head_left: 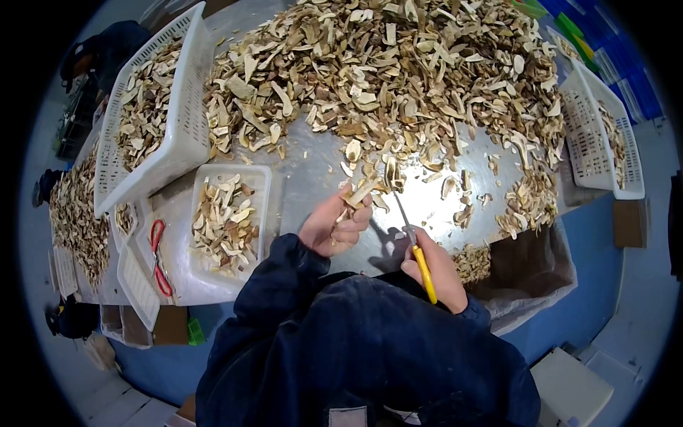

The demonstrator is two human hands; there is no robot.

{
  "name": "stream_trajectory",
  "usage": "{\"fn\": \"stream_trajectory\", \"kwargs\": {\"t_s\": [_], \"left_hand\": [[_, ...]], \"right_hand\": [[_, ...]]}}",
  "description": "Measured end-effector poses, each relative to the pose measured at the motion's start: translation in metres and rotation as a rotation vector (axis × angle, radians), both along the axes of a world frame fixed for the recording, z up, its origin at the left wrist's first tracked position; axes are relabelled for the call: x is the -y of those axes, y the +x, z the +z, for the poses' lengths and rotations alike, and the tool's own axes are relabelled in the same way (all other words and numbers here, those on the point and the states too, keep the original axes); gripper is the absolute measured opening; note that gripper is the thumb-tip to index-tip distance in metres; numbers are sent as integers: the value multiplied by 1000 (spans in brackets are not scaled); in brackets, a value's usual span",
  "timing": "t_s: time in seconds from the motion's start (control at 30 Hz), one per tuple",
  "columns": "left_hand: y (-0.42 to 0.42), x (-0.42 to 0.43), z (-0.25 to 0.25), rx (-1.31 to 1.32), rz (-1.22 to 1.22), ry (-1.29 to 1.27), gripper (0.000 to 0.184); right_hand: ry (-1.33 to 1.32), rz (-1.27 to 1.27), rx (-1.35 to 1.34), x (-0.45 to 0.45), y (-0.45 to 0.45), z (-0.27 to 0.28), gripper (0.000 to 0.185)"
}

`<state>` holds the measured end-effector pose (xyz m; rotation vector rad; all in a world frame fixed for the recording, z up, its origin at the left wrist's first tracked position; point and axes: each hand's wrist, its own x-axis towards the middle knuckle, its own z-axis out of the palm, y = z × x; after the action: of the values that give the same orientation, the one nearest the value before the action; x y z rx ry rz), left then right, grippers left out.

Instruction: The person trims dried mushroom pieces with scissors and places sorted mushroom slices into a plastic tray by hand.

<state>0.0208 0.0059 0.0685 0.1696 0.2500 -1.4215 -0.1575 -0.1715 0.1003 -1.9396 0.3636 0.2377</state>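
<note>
My left hand point(337, 226) is closed with its fingertips round a pale dried mushroom slice point(364, 191), held up over the metal table. In my right hand point(440, 274) is a knife with a yellow handle point(422, 269). Its thin blade point(404, 215) points up and away from me, and the tip is close to loose mushroom slices on the table. Just beyond both hands lie scattered slices point(395, 173), in front of a large heap of dried mushroom slices point(398, 64).
A shallow white tray point(267, 213) of slices stands left, beside red-handled scissors point(156, 245). White perforated crates point(191, 107) hold more slices at both sides. Below the table's right edge is a lined box point(533, 274) with small pieces. Another person point(117, 50) is at the far left.
</note>
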Motion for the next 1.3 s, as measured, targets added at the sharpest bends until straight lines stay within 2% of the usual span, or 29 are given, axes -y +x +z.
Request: {"fn": "stream_trajectory", "kwargs": {"t_s": [0.03,0.23,0.33,0.63,0.73,0.8,0.83,0.9,0.93,0.97,1.0,1.03,1.13,1.17,1.27,1.3], "left_hand": [[-3,0,0,-8,-23,-6,39],[-19,2,7,-89,-114,77,42],[-25,4,5,-182,-112,81,44],[-27,-3,-14,-296,-76,54,45],[-25,-12,-19,-260,-43,36,45],[-17,-32,-20,-164,18,54,45],[-6,-47,-7,216,77,133,40],[-1,-66,27,782,382,858,23],[1,-77,40,899,556,906,20],[5,-81,59,1043,567,1211,19],[17,-112,44,1275,521,1248,19],[24,-131,40,1662,416,1519,22],[34,-152,28,2508,183,1724,25],[32,-150,22,2402,192,1773,28],[34,-105,26,1925,227,1391,26],[34,-86,20,1953,225,1247,26]], "right_hand": [[30,18,-6,1,1,-2,63],[-5,71,94,0,2,0,63],[-106,97,62,0,3,1,59],[-59,14,-7,-5,-1,-3,43],[-162,17,46,-3,-3,-1,41],[-102,-45,61,-1,-2,-5,41],[-103,-57,62,2,-3,-8,40],[-110,-73,88,6,-5,-9,40],[-135,-81,95,8,-5,-12,40],[-159,-90,104,8,-6,-16,40],[-182,-98,113,9,-6,-18,40],[-155,-102,118,8,-3,-14,41],[-179,-116,102,7,-3,-12,41],[-167,-118,95,7,-3,-12,41],[-146,-124,82,6,-5,-11,40],[-148,-129,86,6,-7,-12,40]]}}
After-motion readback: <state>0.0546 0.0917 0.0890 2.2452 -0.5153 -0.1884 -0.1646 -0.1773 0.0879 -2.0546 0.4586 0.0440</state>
